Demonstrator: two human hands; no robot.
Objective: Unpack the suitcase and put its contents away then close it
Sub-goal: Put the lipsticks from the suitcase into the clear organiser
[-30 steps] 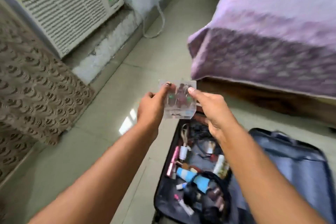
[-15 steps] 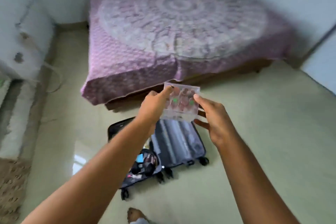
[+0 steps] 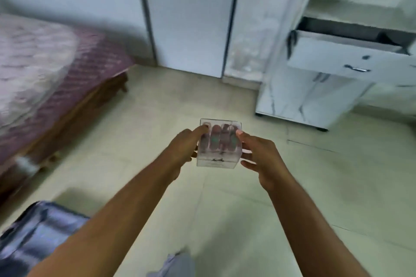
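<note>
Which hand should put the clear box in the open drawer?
Probably the right hand. The drawer stands open up on the right, on that hand's side. Both hands grip the box now, the left hand on the far side from the drawer.

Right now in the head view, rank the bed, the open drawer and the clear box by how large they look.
1. bed
2. drawer
3. box, though it sits nearest the camera, so it looks bigger than it really is.

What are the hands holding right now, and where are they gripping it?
A small clear plastic box, held between both hands: the left hand grips its left side, the right hand its right side.
</note>
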